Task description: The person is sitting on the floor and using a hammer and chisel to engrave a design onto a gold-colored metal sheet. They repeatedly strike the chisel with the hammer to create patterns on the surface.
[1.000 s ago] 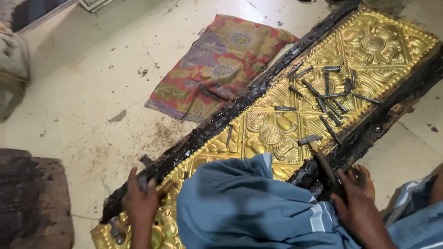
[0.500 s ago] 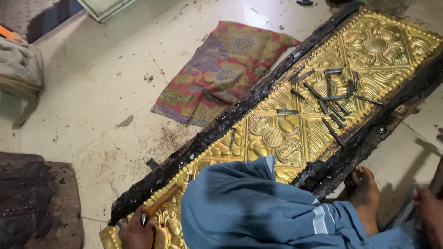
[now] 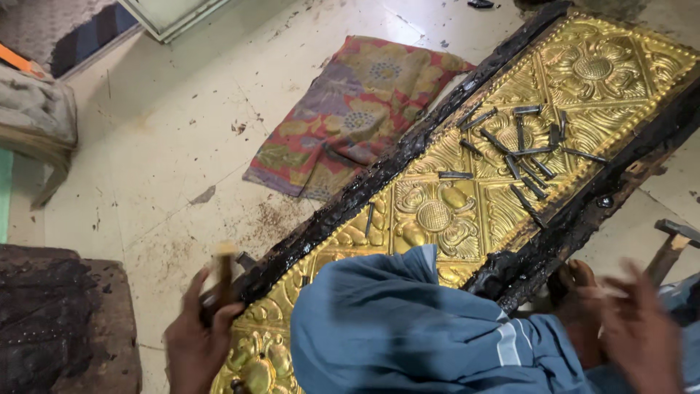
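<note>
Two hands flank the gold embossed panel point(image 3: 437, 219): the left hand point(image 3: 200, 335) grips a blurred wooden-handled tool point(image 3: 222, 281) at its near black edge; the right hand point(image 3: 634, 321), motion-smeared, grip unreadable. A blue-clad knee point(image 3: 408, 335) hides the panel's middle. Farther along lie scattered metal punches point(image 3: 521, 149).

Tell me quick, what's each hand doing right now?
Left hand: closed on a blurred wooden-handled tool.
Right hand: motion-blurred, fingers spread, grip state cannot be told.

A craft workshop with work done on the floor: an embossed gold panel point(image 3: 467, 211) in a blackened frame lies on stained concrete point(image 3: 182, 146), strewn with metal punches point(image 3: 521, 149), a hammer point(image 3: 671, 244) beside it.
</note>
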